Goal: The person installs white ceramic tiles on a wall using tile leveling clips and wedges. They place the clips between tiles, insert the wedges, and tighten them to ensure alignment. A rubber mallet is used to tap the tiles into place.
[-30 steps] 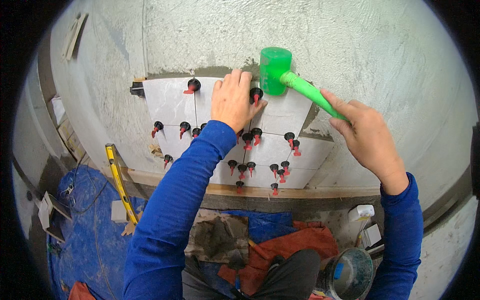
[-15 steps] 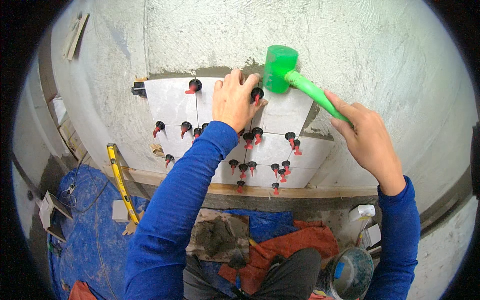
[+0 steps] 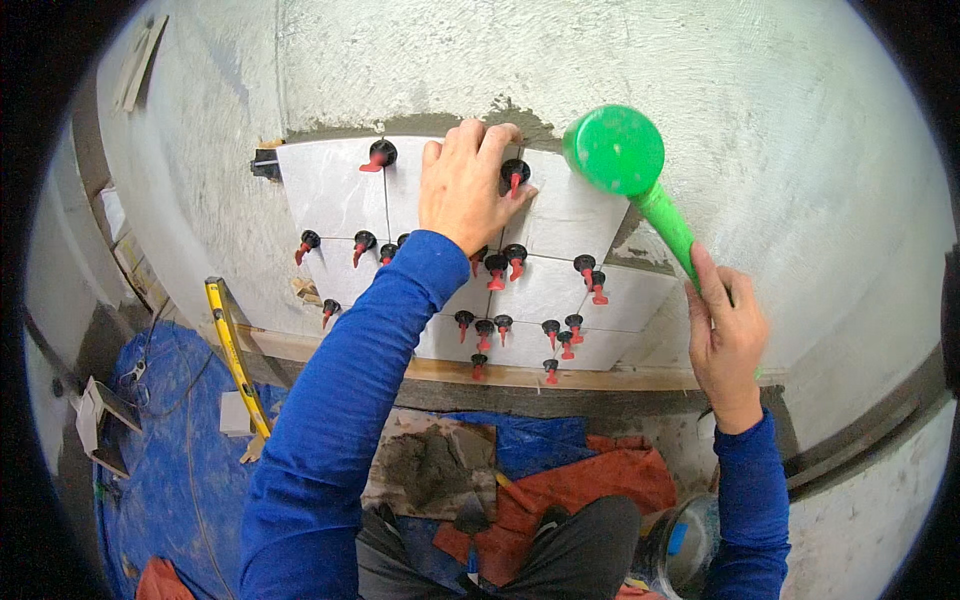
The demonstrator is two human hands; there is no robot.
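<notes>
Your right sleeve [image 3: 748, 500] partly hides the bucket [image 3: 655, 548], contents unclear; a clip [image 3: 515, 172] juts beside your left grip [image 3: 468, 190], loosely spread over the pale tiles [image 3: 570, 210]; your right grip [image 3: 728, 342] clasps the green mallet [image 3: 613, 150] at their upper right

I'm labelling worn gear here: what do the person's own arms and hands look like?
The left sleeve and right sleeve are long, plain blue, with no visible markings. The left hand and right hand are bare, without gloves.

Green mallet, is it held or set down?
Held: the right hand is wrapped around the handle end of the green mallet.
</notes>
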